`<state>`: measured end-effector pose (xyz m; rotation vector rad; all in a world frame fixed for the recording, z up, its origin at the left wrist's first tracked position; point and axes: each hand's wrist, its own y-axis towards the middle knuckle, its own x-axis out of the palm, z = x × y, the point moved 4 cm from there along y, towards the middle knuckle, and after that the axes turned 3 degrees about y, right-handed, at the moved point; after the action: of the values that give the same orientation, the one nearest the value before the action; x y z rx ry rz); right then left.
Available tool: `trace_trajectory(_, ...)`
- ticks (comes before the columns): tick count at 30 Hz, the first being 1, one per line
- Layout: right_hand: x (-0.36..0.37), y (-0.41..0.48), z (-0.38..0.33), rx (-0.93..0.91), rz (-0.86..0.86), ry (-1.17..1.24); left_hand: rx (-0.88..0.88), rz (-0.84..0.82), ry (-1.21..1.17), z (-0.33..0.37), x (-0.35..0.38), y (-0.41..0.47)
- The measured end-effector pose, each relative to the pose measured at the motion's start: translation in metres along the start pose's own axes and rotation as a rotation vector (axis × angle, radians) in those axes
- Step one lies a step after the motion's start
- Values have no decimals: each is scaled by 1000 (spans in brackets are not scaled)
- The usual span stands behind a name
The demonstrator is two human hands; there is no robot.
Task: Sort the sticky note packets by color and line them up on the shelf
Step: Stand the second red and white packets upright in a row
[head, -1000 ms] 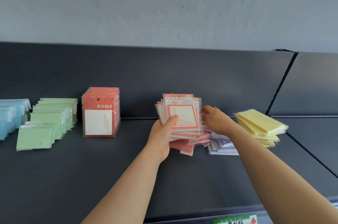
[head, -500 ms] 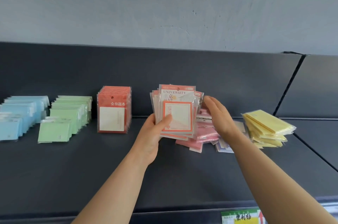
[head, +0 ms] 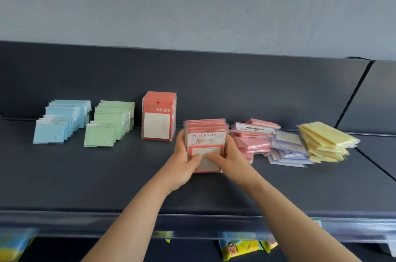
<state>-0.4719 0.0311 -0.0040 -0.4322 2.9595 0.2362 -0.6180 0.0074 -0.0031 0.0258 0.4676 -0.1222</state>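
Fingers (head: pixel 180 139) of left hand (head: pixel 182 165) and right hand (head: pixel 232 160) curl round red stack (head: pixel 206 139) on shelf (head: pixel 107 176), pink pile (head: pixel 250 141) at 3 o'clock, red row (head: pixel 158 120) at 10 o'clock

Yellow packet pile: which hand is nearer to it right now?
Right. The right hand grips the right edge of the UNIVERSITY stack, with the pink pile and purple pile between it and the yellow pile. The left hand grips the stack's left edge, farther away.
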Motion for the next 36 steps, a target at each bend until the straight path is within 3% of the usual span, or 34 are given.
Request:
trace_trajectory(6,10,-8,15,82,-4,40,-17,23,48,-8,8,-3)
trace_trajectory(14,2,5,0,-16,98,-249,66,89,131,3,-1,6)
trace_trajectory(20,-4,58,-7,-43,161,-308,75,175,134,16,-19,51)
trace_trajectory(31,2,118,30,179,227,-117,-154,168,91,-19,-18,126)
trace_trajectory(36,7,117,31,165,267,4,-127,236,2,-26,-11,129)
